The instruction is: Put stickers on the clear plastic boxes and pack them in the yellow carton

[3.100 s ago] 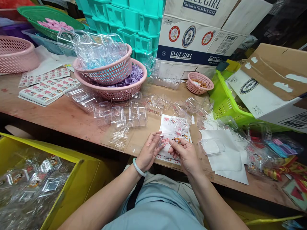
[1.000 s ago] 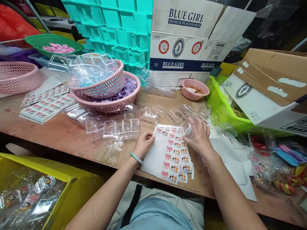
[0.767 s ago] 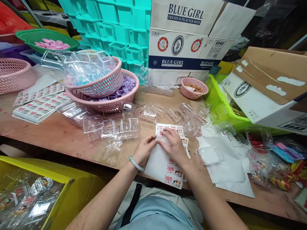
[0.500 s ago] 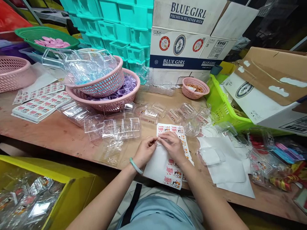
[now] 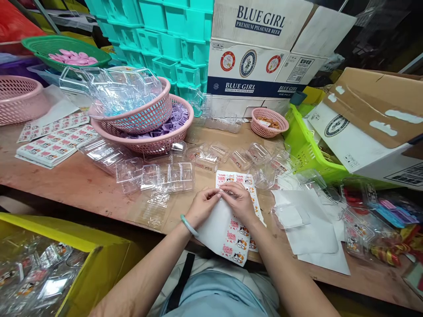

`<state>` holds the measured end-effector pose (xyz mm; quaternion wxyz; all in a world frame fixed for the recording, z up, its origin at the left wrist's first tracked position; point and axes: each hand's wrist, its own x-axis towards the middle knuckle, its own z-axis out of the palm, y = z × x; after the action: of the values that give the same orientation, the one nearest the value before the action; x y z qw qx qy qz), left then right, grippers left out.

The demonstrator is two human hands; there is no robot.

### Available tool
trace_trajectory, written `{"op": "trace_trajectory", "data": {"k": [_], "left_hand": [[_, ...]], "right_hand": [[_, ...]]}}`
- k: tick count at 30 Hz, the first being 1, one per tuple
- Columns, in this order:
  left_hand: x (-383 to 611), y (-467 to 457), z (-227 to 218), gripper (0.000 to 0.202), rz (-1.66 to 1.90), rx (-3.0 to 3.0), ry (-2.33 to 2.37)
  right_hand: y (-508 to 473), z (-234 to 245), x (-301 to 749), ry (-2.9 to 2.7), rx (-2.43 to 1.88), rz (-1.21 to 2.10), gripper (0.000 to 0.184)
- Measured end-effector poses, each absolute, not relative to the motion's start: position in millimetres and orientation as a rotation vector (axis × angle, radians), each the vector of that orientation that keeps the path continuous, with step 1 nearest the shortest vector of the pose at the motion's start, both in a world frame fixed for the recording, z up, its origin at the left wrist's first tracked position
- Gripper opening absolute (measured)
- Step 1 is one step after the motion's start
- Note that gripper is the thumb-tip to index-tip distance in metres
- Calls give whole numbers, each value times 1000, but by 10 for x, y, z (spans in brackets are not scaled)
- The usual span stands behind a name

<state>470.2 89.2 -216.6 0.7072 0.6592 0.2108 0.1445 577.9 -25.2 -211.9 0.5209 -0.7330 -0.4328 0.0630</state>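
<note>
A white sticker sheet (image 5: 235,237) printed with small cat stickers lies at the near edge of the wooden table (image 5: 76,180). My left hand (image 5: 202,206), with a pale green bangle on its wrist, pinches the sheet's upper left part. My right hand (image 5: 238,200) rests on the sheet beside it, fingertips meeting the left hand's at the top row of stickers. Small clear plastic cases (image 5: 168,176) lie just beyond the hands.
Stacked pink baskets (image 5: 148,132) hold clear cases and purple parts. More sticker sheets (image 5: 49,147) lie at the left. Blank white backing sheets (image 5: 313,233) lie at the right. A green basket (image 5: 307,145), beer cartons (image 5: 261,57) and a yellow bin (image 5: 42,268) of finished cases surround the table.
My right hand came back from the clear cases at the right to the sticker sheet. Both hands now pinch at its top row, and the sheet has shifted slightly toward me.
</note>
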Motion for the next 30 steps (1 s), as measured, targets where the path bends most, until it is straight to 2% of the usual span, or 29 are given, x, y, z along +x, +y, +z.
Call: {"op": "trace_trajectory", "data": {"k": [6,17,20,27,30], "left_hand": [[4708,914,-2223,24,333,1521,460],[4715,893,-2120,25,331,1504,411],[4729,896,-2103,26,336,1479,412],[4722,890,-2044,28,316,1381,403],[4719,880,-2045,29,304,1394,400]], "right_hand": [[-265,-2146,5847,-833,-1715,288,11],[-294,-2105,5823,-979,-1726,72,11],[-275,-2089,5828,-929,-1759,69,14],[-258,-2060,5837,-1028,-1708,88,7],[-241,-2071,5832,-989,-1730,41,11]]}}
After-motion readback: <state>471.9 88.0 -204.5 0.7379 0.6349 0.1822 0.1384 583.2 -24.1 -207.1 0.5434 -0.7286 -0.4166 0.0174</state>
